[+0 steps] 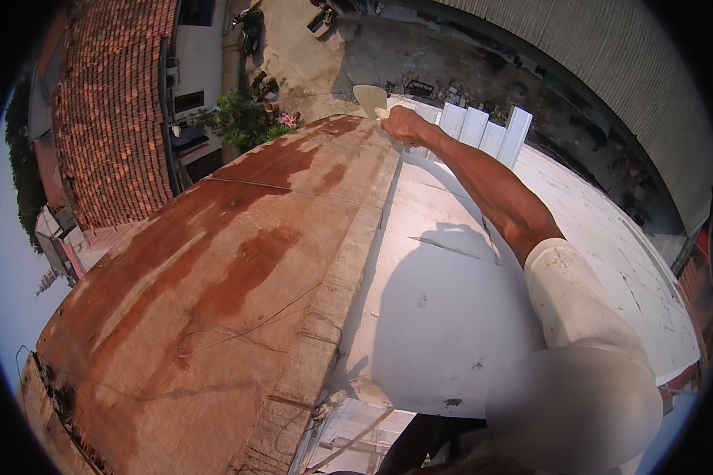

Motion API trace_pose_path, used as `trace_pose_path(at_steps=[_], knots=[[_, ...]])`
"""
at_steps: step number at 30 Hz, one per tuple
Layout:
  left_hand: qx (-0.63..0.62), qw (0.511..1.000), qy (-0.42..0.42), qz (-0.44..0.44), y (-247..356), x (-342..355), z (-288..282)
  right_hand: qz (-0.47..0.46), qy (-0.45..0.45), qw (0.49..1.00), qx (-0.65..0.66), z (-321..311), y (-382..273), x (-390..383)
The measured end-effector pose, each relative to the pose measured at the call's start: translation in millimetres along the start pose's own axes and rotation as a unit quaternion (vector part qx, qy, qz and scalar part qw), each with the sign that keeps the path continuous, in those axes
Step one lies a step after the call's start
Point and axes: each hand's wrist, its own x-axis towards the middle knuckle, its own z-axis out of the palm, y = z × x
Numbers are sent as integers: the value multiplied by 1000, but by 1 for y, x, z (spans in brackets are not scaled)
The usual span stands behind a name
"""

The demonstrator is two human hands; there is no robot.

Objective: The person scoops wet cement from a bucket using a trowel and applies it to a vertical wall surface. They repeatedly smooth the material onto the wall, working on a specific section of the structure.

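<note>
My right hand point(408, 127) reaches far forward, its fingers closed round the handle of a trowel point(368, 98). The trowel's pale, rounded blade points away to the left, at the far end of a long wooden board point(293, 237). Reddish-brown stains streak that board. Right of it, under my outstretched arm, runs a white block surface point(444, 317) with joint lines and a shadow across it. My left hand does not show; a dark shape at the lower edge cannot be made out.
White ribbed metal panels point(483, 131) stand beyond my right forearm. A loose wire point(245, 336) lies across the board. Far below are a yard point(301, 63), a green bush point(242, 119) and a red tiled roof point(115, 103). A grey roof point(602, 63) curves along the far right.
</note>
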Motion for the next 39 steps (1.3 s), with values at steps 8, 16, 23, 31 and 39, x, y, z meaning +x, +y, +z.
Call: trace_pose_path(at_steps=[8, 16, 23, 31, 39], knots=[[-2, 1000, 1, -10, 4, -2, 1, 10, 60, 997, 41, 0, -4, 15], [47, 998, -13, 46, -15, 15, -41, -232, 175, 919, -265, -4, 93, 74], [21, 1000, -6, 11, -5, 0, -14, -31, 152, 987, -50, 20, 33, 49], [20, 1000, -3, 8, -8, 3, -11, -6, 60, 995, -83, 18, 36, 41], [16, 1000, 8, 1, -2, 4, 0, -144, 119, 978, -94, 29, 1, 40]])
